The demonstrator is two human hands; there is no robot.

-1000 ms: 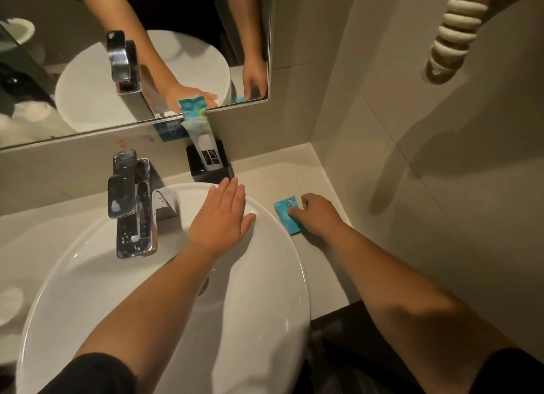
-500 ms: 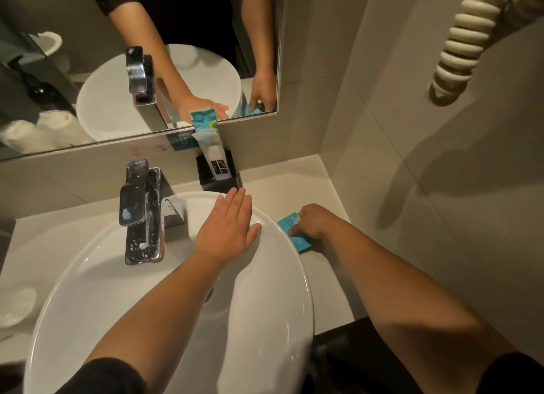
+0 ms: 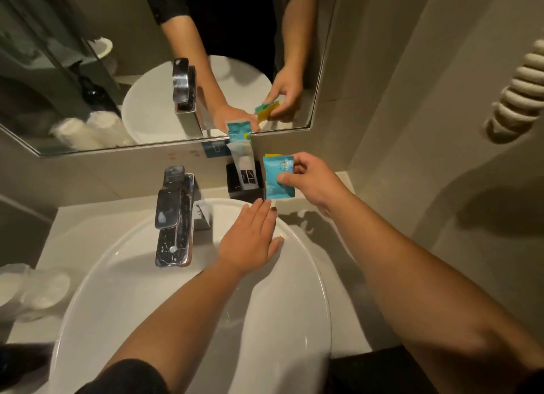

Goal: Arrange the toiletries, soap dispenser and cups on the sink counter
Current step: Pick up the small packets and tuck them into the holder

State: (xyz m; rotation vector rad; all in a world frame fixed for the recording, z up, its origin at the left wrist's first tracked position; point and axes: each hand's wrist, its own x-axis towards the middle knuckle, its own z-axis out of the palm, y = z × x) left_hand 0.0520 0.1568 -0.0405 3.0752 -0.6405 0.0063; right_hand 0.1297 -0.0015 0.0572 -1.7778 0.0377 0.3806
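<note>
My right hand (image 3: pixel 312 179) pinches a small blue toiletry packet (image 3: pixel 276 177) between thumb and fingers, holding it in the air just right of the black holder (image 3: pixel 235 183). That holder stands against the wall behind the basin with a white and blue sachet (image 3: pixel 242 155) upright in it. My left hand (image 3: pixel 250 237) rests flat, fingers straight, on the far rim of the white basin (image 3: pixel 206 320). Plastic-wrapped cups (image 3: pixel 32 287) lie on the counter at the far left.
A chrome tap (image 3: pixel 173 214) stands at the back of the basin, left of my left hand. The mirror (image 3: pixel 117 69) runs along the wall behind. A coiled white cord (image 3: pixel 521 93) hangs on the right wall. The beige counter (image 3: pixel 338 225) shows right of the basin.
My right hand has lifted the blue packet off the counter to the right of the basin and carried it up toward the black holder. My left hand has stayed on the basin rim.
</note>
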